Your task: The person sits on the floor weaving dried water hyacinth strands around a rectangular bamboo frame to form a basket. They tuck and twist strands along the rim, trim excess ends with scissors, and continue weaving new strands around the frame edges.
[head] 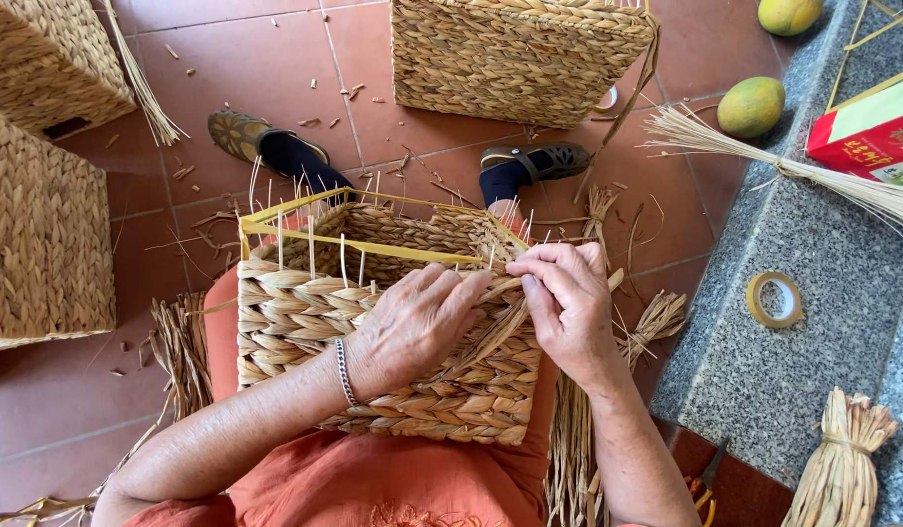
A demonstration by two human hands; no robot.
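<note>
A half-woven straw basket (305, 312) with a yellow frame and thin upright stakes rests on my lap. My left hand (412, 327), a beaded bracelet on its wrist, presses flat against the basket's near wall. My right hand (567, 298) pinches a twisted straw strand (500, 327) at the wall's upper right corner. The strand runs down under my left fingers.
Finished woven baskets stand at the top (515, 54) and at the left (37, 234). A grey stone ledge (813, 322) at the right holds a tape roll (776, 300), straw bundles (842, 459), two green fruits (751, 105) and a red box (866, 132). Straw scraps litter the tiled floor.
</note>
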